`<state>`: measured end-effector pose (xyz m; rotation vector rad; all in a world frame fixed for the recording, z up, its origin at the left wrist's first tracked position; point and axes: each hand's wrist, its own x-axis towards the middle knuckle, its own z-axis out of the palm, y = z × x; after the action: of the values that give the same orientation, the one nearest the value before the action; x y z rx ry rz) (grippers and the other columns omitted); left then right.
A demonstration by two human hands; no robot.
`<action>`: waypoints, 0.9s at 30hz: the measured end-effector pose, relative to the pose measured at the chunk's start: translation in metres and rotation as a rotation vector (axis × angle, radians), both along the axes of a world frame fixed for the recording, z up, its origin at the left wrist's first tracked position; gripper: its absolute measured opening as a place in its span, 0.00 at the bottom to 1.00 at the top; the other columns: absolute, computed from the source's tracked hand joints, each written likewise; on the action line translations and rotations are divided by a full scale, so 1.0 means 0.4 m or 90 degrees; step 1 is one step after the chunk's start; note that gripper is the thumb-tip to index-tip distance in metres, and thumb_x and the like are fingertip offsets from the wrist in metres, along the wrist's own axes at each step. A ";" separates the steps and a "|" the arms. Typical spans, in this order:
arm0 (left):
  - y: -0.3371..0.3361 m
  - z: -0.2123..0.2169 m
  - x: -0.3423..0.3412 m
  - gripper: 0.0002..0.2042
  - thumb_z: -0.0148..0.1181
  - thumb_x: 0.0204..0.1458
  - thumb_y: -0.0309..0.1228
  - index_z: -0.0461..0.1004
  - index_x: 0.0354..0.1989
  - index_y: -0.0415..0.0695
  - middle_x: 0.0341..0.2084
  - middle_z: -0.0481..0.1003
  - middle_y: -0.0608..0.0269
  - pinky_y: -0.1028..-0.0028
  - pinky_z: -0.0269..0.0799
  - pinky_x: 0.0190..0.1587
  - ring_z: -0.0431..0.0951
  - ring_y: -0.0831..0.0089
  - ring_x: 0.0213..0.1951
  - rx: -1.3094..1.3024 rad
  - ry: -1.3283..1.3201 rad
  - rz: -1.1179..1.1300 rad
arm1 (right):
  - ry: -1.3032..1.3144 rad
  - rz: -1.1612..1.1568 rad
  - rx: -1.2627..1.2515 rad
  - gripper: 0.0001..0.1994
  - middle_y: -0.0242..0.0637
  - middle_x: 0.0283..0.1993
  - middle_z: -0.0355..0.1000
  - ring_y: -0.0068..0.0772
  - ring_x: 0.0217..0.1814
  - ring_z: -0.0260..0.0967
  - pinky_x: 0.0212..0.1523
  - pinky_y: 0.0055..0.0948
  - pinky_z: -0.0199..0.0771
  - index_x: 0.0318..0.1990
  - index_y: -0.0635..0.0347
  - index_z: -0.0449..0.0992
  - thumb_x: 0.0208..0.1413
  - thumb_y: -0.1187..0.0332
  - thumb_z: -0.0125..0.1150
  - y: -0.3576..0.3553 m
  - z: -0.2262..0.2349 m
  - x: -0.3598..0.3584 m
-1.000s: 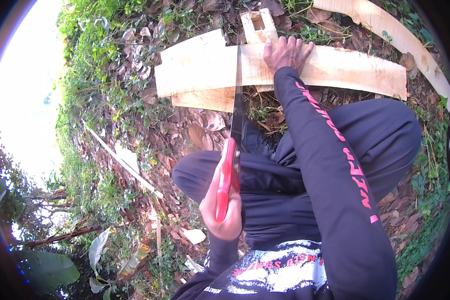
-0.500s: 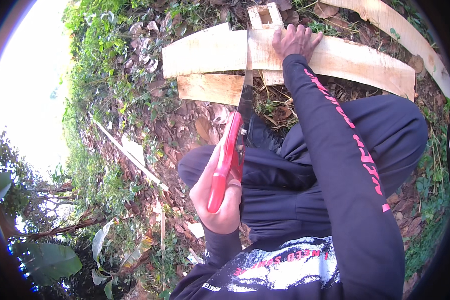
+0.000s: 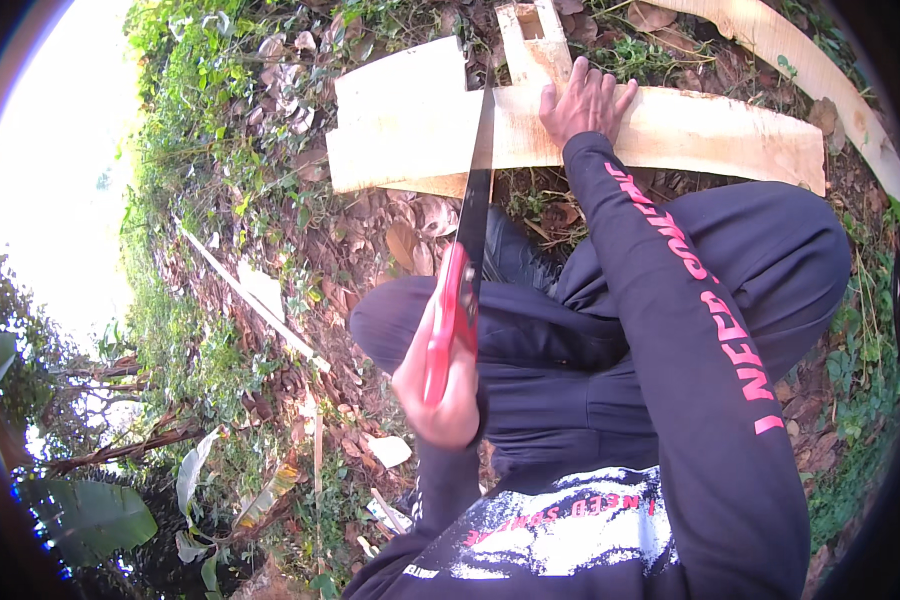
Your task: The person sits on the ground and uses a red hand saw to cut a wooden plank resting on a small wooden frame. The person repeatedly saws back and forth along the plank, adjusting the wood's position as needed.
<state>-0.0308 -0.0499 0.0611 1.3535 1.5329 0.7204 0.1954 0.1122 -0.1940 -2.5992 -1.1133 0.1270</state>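
My left hand (image 3: 440, 395) is closed round the red handle of a hand saw (image 3: 477, 215). The saw's dark blade runs away from me and lies across a pale, curved wooden board (image 3: 710, 130). Its far end is over the board's far edge, near a hollow wooden piece. Palm down on the board, right of the blade, is my right hand (image 3: 588, 105). Its fingers are spread and reach past the far edge. Another pale plank (image 3: 400, 85) shows beyond the board's left part. The hollow wooden piece (image 3: 533, 45) sticks out beyond the board.
A second curved board (image 3: 800, 65) lies at the far right. Leaf litter and green plants (image 3: 200, 130) cover the ground. A thin pale stick (image 3: 250, 298) and a white scrap (image 3: 390, 450) lie to the left. My legs (image 3: 560, 350) are folded in front of me.
The board has slid towards me, showing more of the plank and hollow piece beyond. My right hand has come nearer with it. The saw is drawn slightly back, its handle lower and further left.
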 end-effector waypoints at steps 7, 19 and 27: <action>-0.030 0.068 0.024 0.32 0.43 0.45 0.15 0.63 0.65 0.24 0.28 0.69 0.66 0.83 0.58 0.29 0.63 0.85 0.26 -0.032 -0.055 -0.028 | 0.004 -0.025 0.006 0.38 0.48 0.58 0.72 0.46 0.69 0.61 0.77 0.64 0.28 0.69 0.65 0.62 0.58 0.45 0.49 0.001 -0.006 0.008; 0.003 0.024 0.033 0.29 0.46 0.50 0.15 0.66 0.65 0.28 0.42 0.72 0.58 0.79 0.61 0.44 0.69 0.78 0.40 0.011 -0.061 -0.040 | 0.008 -0.020 -0.002 0.39 0.47 0.59 0.72 0.45 0.70 0.60 0.78 0.62 0.27 0.71 0.66 0.60 0.59 0.45 0.47 0.008 -0.006 0.012; 0.059 -0.055 0.074 0.28 0.47 0.51 0.16 0.66 0.65 0.27 0.54 0.77 0.48 0.76 0.68 0.56 0.77 0.72 0.51 0.005 -0.017 -0.048 | 0.002 -0.031 0.009 0.38 0.45 0.58 0.72 0.44 0.69 0.61 0.77 0.62 0.28 0.71 0.64 0.61 0.59 0.45 0.48 0.007 -0.014 0.012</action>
<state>-0.0014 -0.0264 0.0391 1.3944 1.4513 0.6953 0.2003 0.1150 -0.1996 -2.6113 -1.0443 0.1121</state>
